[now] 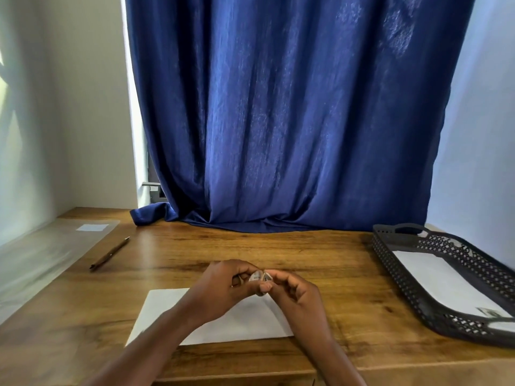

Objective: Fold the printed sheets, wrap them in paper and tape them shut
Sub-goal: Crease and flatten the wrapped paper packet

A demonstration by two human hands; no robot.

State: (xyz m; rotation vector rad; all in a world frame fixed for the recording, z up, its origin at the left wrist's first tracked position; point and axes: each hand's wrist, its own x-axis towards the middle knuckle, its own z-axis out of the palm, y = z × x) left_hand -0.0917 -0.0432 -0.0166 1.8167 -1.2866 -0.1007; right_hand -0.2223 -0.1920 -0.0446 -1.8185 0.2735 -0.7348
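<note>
A small folded printed sheet (pixel 257 276) is being pinched above a white paper (pixel 237 321) lying flat on the desk (pixel 320 254).

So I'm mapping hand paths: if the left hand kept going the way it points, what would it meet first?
The left hand points right, so probably the right hand, which shares the folded sheet.

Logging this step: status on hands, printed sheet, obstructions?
Left hand and right hand both pinch the small folded printed sheet above white paper. Not yet wrapped. Nothing in the way.
</note>
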